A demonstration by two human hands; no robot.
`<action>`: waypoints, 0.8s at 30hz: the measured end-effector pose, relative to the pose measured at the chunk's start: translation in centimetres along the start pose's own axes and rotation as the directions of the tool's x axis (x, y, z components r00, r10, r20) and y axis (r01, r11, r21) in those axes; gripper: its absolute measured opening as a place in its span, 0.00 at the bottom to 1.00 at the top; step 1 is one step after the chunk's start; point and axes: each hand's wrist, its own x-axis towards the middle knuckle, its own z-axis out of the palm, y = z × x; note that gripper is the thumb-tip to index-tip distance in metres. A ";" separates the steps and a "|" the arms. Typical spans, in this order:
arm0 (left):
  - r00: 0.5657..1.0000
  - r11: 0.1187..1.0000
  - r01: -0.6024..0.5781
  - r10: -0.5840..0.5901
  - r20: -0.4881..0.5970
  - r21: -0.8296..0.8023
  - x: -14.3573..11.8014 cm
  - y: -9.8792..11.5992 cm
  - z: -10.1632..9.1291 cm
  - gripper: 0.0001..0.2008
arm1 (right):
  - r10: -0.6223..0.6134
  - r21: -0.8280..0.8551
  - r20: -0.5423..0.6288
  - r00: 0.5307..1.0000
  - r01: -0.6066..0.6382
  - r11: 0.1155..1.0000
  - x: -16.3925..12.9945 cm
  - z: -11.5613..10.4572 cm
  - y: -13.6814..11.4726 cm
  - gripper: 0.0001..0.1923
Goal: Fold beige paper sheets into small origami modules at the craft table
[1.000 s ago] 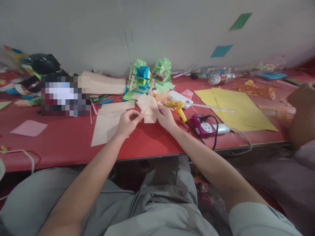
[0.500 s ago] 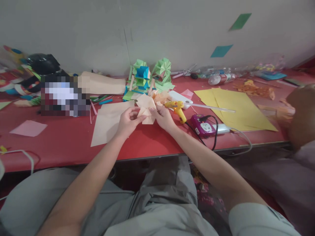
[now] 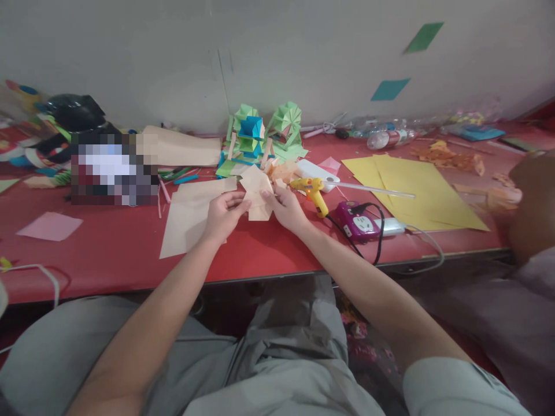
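Note:
A folded piece of cream paper [image 3: 259, 202] is held between my two hands above the red table. My left hand [image 3: 226, 216] pinches its left side, thumb on top. On the right side, my right hand [image 3: 289, 208] grips it with the thumb pressed on the paper's face. Under and beside my left hand lies a large cream sheet [image 3: 191, 214]. Just right of my right hand is a yellow hot glue gun [image 3: 315, 193] with a clear glue stick [image 3: 377, 189] sticking out of its back. Crumpled peach paper [image 3: 281, 170] lies behind my hands.
Green and blue folded-paper models [image 3: 251, 136] stand at the back. A purple power socket [image 3: 358, 222] with cables sits near the front edge. Yellow sheets [image 3: 416, 193] and plastic bottles [image 3: 390, 138] are to the right. A person [image 3: 535, 214] is at the far right.
The cream paper has been turned and pressed flatter between my fingers. Both hands have stayed in about the same place.

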 end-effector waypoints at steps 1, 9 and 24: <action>1.000 1.000 -0.004 0.004 -0.001 -0.008 0.0 -0.1 0.0 0.25 | 0.003 0.022 0.006 1.000 -0.003 1.000 0.0 0.0 0.0 0.30; 0.997 0.998 -0.062 0.063 -0.034 0.019 0.3 -0.7 -0.2 0.23 | -0.013 -0.001 -0.006 1.000 0.013 1.000 0.1 -0.2 0.0 0.32; 0.994 0.994 -0.101 0.099 0.054 0.043 0.3 -0.6 -0.5 0.22 | -0.043 -0.012 -0.016 0.999 0.043 0.999 0.1 -0.3 0.1 0.28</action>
